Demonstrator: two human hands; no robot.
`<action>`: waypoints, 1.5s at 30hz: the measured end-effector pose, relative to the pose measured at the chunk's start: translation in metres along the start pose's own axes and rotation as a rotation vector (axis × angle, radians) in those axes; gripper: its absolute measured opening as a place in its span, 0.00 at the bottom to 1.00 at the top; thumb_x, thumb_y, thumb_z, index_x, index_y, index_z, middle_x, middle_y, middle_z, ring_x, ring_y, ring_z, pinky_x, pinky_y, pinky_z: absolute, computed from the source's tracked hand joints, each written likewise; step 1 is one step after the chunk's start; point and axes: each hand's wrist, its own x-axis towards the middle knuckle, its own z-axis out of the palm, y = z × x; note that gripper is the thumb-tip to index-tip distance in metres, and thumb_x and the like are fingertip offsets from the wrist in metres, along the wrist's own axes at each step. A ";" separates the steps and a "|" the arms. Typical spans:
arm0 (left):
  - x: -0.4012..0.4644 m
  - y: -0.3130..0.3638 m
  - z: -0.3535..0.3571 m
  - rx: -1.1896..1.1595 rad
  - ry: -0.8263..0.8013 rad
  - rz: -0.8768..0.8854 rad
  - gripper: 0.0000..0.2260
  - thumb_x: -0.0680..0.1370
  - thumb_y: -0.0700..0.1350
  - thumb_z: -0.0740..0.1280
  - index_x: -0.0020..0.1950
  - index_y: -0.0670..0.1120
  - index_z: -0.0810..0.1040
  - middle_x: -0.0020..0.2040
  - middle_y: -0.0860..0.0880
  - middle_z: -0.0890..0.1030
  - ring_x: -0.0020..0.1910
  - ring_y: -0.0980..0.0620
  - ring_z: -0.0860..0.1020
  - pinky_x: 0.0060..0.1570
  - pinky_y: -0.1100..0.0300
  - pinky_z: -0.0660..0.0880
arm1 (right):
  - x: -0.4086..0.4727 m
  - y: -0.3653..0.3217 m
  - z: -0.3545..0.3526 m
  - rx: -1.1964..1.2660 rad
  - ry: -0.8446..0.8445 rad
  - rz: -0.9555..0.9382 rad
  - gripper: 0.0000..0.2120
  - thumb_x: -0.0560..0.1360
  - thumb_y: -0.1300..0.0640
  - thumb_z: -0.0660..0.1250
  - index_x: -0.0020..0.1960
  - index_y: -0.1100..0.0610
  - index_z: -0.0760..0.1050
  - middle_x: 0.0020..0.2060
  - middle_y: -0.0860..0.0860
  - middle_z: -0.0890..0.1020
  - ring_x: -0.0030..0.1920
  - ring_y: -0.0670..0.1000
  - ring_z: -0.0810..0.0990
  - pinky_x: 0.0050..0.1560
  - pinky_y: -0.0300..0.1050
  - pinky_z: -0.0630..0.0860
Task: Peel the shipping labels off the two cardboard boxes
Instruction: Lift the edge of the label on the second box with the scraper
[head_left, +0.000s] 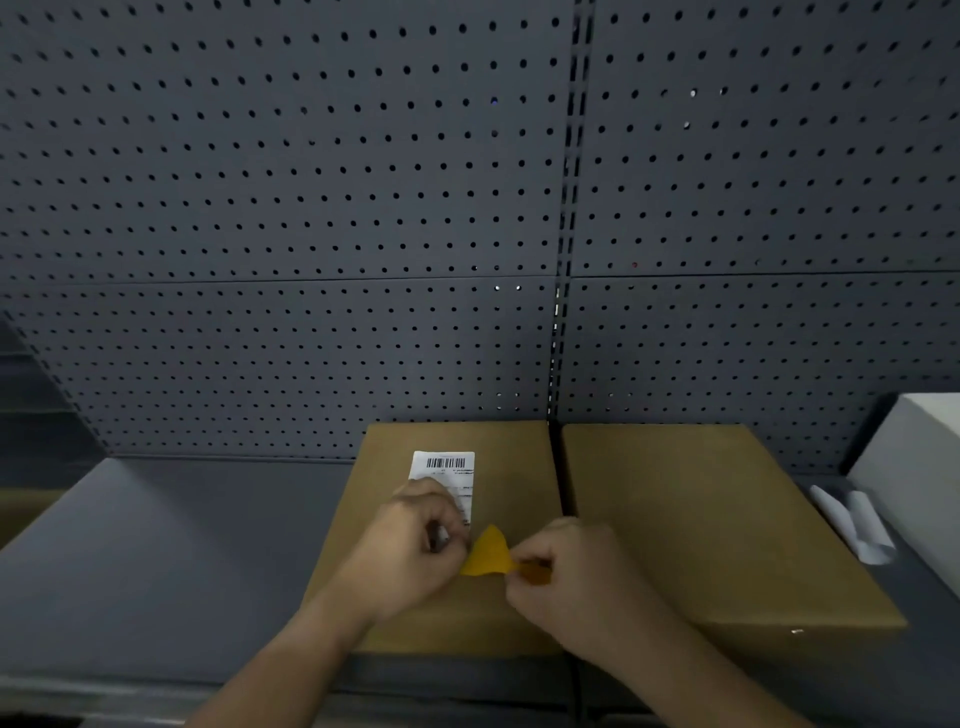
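Labelled left box (441, 519) and bare right box (717, 525) sit on grey shelf (171, 561); hands pinch label (444, 475) and yellow scraper (488, 553).

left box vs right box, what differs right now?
The left box carries a white barcode label; the right box has a bare top. Both hands work on the left box, the right hand holding a yellow scraper at the label; nothing touches the right box. Both are flat brown cardboard, side by side.

Brown boxes (717, 519), white barcoded label (444, 467), yellow scraper (485, 553), grey perforated pegboard (285, 208).
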 end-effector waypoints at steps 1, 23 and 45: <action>0.000 0.000 -0.001 -0.003 -0.007 -0.009 0.06 0.70 0.36 0.73 0.37 0.46 0.82 0.43 0.54 0.79 0.46 0.56 0.77 0.41 0.71 0.72 | 0.001 -0.003 0.003 0.009 0.011 0.004 0.09 0.72 0.48 0.68 0.46 0.49 0.85 0.41 0.43 0.80 0.40 0.44 0.79 0.39 0.36 0.78; 0.003 -0.002 -0.007 -0.050 -0.005 -0.066 0.05 0.71 0.36 0.74 0.38 0.45 0.81 0.41 0.54 0.79 0.43 0.56 0.77 0.41 0.71 0.72 | -0.002 -0.031 0.007 0.068 0.002 0.189 0.04 0.73 0.51 0.73 0.45 0.50 0.84 0.36 0.47 0.83 0.38 0.43 0.81 0.33 0.31 0.74; 0.003 -0.005 -0.009 -0.049 0.013 -0.083 0.03 0.77 0.42 0.71 0.43 0.45 0.79 0.44 0.52 0.78 0.43 0.57 0.76 0.42 0.71 0.74 | 0.003 -0.044 0.013 0.069 0.006 0.314 0.05 0.71 0.49 0.73 0.42 0.50 0.83 0.37 0.48 0.84 0.38 0.45 0.82 0.35 0.35 0.77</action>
